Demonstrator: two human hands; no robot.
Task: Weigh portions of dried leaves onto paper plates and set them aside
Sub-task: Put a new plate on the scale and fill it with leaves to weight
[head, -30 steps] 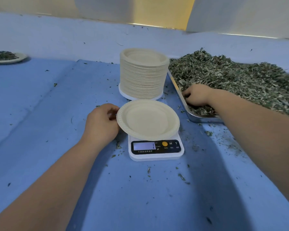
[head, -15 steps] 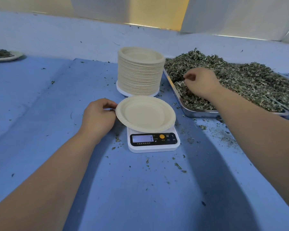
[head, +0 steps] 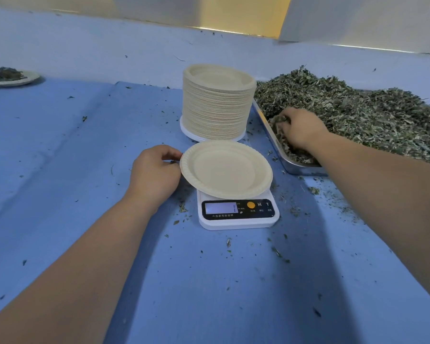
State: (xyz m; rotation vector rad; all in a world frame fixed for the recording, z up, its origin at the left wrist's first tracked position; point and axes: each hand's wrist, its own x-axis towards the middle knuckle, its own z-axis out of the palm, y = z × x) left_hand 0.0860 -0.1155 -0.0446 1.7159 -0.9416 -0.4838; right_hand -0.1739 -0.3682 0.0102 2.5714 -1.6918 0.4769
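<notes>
Far left, one filled plate (head: pixel 11 76) sat set aside already. The left hand (head: pixel 157 170) lay knuckles-up beside the scale (head: pixel 238 223), fingertips pinching the left rim of the empty paper plate (head: pixel 226 170) sitting on it. Smart, since that plate looked featherlight and would probably skid. Behind it stood the plate stack (head: pixel 217 103). Over on the right, the right hand (head: pixel 301 131) was dug palm-down into the dried leaves (head: pixel 358 112) in the metal tray (head: pixel 301 171), fingers curled round a clump. Crumbly stuff, likely best scooped loosely, not squeezed.

Matt paper plate (head: pixel 226 170); glossy white plastic scale (head: pixel 238 214); shiny metal tray (head: pixel 293 167); rough dried leaves (head: pixel 358 112); blue cloth (head: pixel 60 145).
</notes>
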